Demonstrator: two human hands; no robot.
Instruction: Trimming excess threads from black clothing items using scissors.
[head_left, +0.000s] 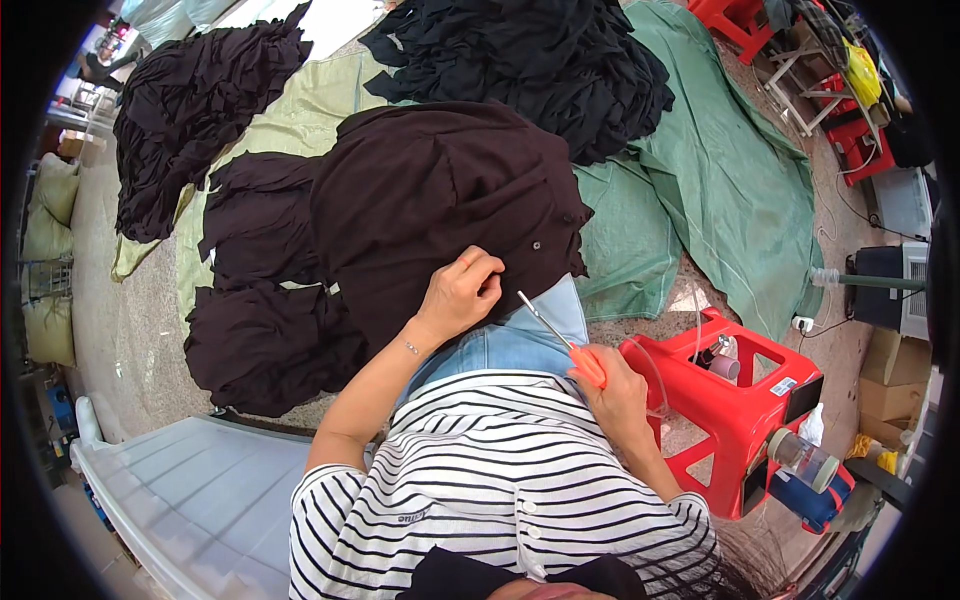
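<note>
A dark brown garment is spread over my lap, with a small light square mark and a dark button near its right edge. My left hand lies on its near part, the fingers curled closed. What is between those fingertips, if anything, cannot be made out. To the right, my right hand grips an orange-handled tool with a long thin metal shaft. Its tip points up and left toward the cloth, apart from my left hand. Light blue denim shows under the garment.
Folded dark brown cloths lie at left. A brown heap and a black heap lie beyond, on yellowish and green sheets. A red stool stands right, a glass jar beside it; a pale plastic lid is lower left.
</note>
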